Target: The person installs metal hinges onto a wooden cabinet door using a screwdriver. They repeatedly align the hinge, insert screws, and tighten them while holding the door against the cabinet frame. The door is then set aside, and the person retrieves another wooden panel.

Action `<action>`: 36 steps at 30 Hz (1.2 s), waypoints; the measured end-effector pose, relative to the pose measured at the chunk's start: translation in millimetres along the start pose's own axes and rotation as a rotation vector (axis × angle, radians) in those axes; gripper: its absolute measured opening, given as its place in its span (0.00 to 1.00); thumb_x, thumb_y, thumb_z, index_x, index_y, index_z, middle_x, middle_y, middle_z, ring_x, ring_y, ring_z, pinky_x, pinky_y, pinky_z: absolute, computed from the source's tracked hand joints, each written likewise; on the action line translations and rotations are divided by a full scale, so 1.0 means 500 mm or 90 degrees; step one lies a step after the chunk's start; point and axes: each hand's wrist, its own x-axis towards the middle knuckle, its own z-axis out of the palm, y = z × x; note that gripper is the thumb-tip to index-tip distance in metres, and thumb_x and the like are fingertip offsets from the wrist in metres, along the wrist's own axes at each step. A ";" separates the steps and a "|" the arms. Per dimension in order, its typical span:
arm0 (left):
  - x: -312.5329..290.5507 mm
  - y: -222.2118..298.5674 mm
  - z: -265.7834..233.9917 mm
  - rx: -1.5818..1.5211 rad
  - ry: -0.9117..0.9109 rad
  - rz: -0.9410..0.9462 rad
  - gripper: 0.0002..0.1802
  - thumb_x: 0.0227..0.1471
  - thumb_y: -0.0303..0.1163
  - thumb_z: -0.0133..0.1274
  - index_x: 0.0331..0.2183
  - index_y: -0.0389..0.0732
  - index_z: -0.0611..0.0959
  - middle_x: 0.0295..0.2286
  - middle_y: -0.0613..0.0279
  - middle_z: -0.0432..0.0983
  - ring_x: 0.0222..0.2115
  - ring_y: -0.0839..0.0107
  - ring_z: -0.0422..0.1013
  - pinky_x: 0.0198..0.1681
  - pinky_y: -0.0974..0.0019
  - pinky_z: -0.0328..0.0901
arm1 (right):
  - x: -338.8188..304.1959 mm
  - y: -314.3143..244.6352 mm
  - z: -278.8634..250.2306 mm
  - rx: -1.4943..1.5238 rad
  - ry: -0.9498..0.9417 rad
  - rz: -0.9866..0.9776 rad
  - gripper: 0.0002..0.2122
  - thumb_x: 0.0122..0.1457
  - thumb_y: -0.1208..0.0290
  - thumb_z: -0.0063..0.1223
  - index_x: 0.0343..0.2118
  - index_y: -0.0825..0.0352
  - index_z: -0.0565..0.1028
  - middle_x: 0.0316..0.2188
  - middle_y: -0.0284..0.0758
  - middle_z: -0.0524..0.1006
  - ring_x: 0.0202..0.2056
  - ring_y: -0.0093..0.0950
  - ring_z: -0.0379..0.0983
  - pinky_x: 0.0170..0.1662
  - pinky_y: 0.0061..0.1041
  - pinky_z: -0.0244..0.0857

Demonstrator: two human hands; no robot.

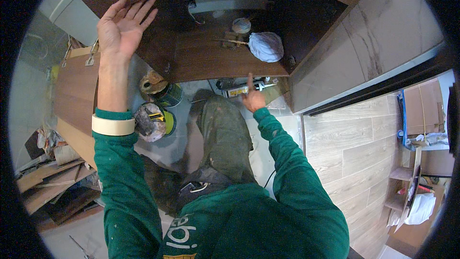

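My left hand (125, 29) is raised at the upper left edge of a dark brown wooden cabinet (206, 67). Its palm faces up, fingers spread, and the fingertips are at the panel; whether they bear its weight I cannot tell. A pale roll of tape (113, 125) sits around that forearm like a bracelet. My right hand (254, 100) is low by the cabinet's front edge, index finger stretched out and the others curled, with no object visible in it. Beside it, a sealant cartridge (235, 91) with a white nozzle lies on the floor.
Inside the cabinet are a crumpled white round thing (266, 47) and a small whitish tub (241, 25). Open cans (168, 95) and a bucket with a yellow knife (155, 116) stand left of my knee. Wood scraps (57, 182) pile far left; a marble-look panel (364, 43) borders the right.
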 end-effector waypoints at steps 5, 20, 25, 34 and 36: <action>-0.003 0.009 -0.001 -0.005 0.010 -0.020 0.15 0.54 0.28 0.46 0.44 0.34 0.68 0.56 0.37 0.55 0.59 0.40 0.52 0.62 0.38 0.49 | 0.003 -0.006 0.002 -0.067 -0.015 -0.060 0.47 0.53 0.62 0.54 0.66 0.53 0.30 0.29 0.55 0.78 0.30 0.53 0.75 0.34 0.49 0.68; -0.041 0.097 -0.027 -0.005 -0.023 -0.123 0.38 0.58 0.34 0.43 0.60 0.23 0.45 0.60 0.33 0.47 0.61 0.45 0.52 0.60 0.44 0.55 | -0.001 -0.003 -0.016 -0.068 0.069 0.037 0.51 0.52 0.64 0.55 0.64 0.60 0.24 0.32 0.58 0.77 0.29 0.52 0.75 0.33 0.46 0.70; -0.084 0.145 -0.028 0.058 -0.018 -0.120 0.37 0.58 0.39 0.41 0.58 0.22 0.50 0.58 0.36 0.51 0.58 0.50 0.56 0.57 0.50 0.57 | 0.021 -0.114 0.045 -0.113 -0.029 -0.137 0.50 0.52 0.64 0.55 0.65 0.60 0.25 0.32 0.57 0.77 0.27 0.51 0.75 0.30 0.48 0.70; -0.363 -0.054 -0.361 0.682 0.216 -0.115 0.24 0.46 0.37 0.58 0.42 0.29 0.79 0.33 0.53 0.80 0.33 0.64 0.77 0.38 0.65 0.71 | 0.018 -0.069 0.002 -0.136 -0.044 -0.096 0.48 0.53 0.63 0.55 0.66 0.52 0.28 0.32 0.56 0.77 0.28 0.52 0.75 0.31 0.47 0.69; -0.434 -0.104 -0.488 0.844 0.416 -0.170 0.24 0.41 0.38 0.61 0.39 0.31 0.81 0.30 0.51 0.81 0.32 0.64 0.77 0.38 0.63 0.69 | 0.017 -0.038 -0.017 -0.128 -0.004 -0.051 0.49 0.53 0.60 0.55 0.65 0.54 0.27 0.28 0.54 0.78 0.25 0.50 0.75 0.29 0.45 0.69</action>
